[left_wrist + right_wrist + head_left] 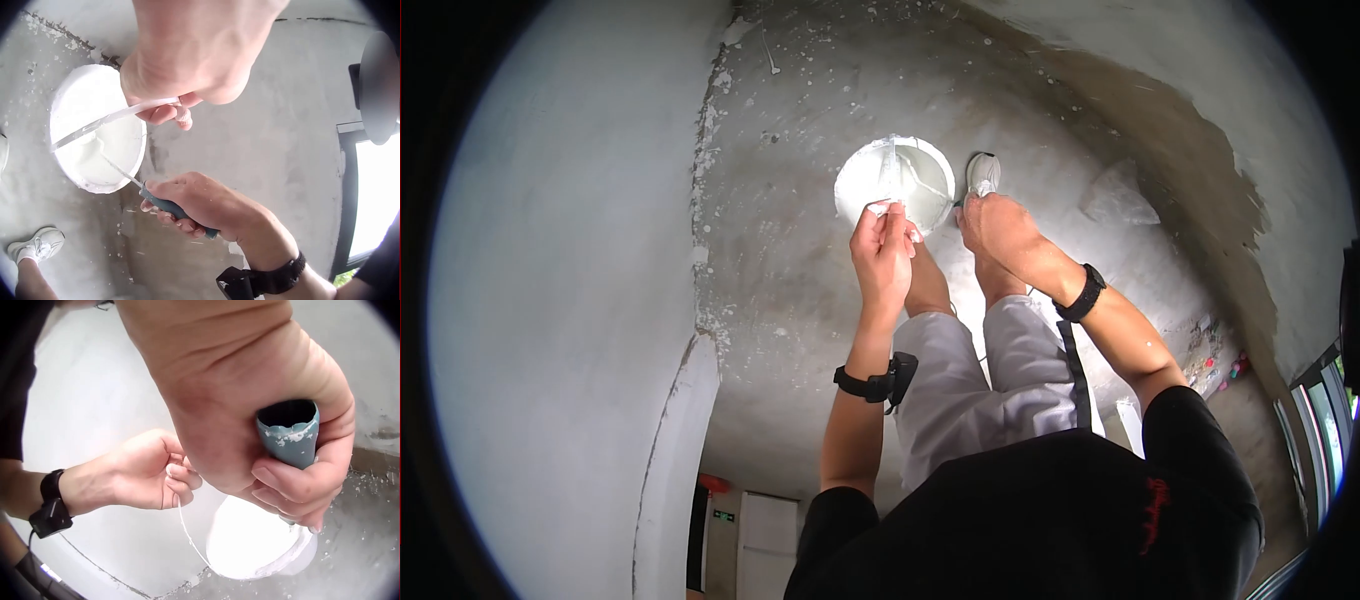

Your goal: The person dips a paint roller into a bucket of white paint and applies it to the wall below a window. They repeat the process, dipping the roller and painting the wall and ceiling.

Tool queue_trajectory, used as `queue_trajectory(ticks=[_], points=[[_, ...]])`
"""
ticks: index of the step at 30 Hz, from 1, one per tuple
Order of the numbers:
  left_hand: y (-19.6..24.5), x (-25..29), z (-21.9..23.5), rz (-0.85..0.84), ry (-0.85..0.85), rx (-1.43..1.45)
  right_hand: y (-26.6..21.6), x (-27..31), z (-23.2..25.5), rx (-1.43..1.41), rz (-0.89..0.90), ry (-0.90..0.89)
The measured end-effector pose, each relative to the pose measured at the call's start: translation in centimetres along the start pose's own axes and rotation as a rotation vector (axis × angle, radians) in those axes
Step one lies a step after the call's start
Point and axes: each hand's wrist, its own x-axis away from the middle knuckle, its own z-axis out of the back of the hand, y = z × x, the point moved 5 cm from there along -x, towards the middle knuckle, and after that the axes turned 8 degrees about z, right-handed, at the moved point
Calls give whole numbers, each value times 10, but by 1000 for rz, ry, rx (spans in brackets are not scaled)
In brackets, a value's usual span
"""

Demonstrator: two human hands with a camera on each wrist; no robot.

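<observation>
A white bucket point(849, 175) point(70, 103) point(234, 540) holds white material. My left hand point(883, 262) point(187, 62) point(140, 472) grips its thin white bail point(115, 117) point(189, 536) with curled fingers above the rim. My right hand point(1005, 235) point(209, 206) point(250, 406) is wrapped round the teal handle point(174, 208) point(292, 449) of a tool. Its thin shaft point(122, 172) slants into the bucket in the left wrist view; the tool's far end is hidden in the white material.
Grey concrete floor point(790, 240) with white splatters surrounds the bucket. A pale wall point(580, 250) stands at left. The person's white shoe point(983, 172) point(39, 244) is beside the bucket. Clear plastic point(1120, 195) lies farther right, and small coloured items point(1232, 370) lie near the right wall.
</observation>
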Motion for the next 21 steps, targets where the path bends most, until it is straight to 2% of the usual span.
queue_trajectory(ticks=[4,7,9,13,15,18,19,21], points=[[-3,-10,3,-1,20,26,5,25,6,-36,3,10],[-5,-19,8,39,70,2,-7,47,30,-60,33,60],[-5,-23,17,38,64,0,-3,62,54,-199,-108,50],[-11,-30,18,50,55,14,13,75,48,-141,-101,61],[-12,-38,21,89,53,12,16,75,50,-144,-115,180],[-6,-52,26,32,27,35,24,67,44,-164,-190,143],[-1,-53,26,42,27,14,31,62,37,-162,-123,160],[2,-60,27,47,16,17,41,55,33,-210,-125,147]])
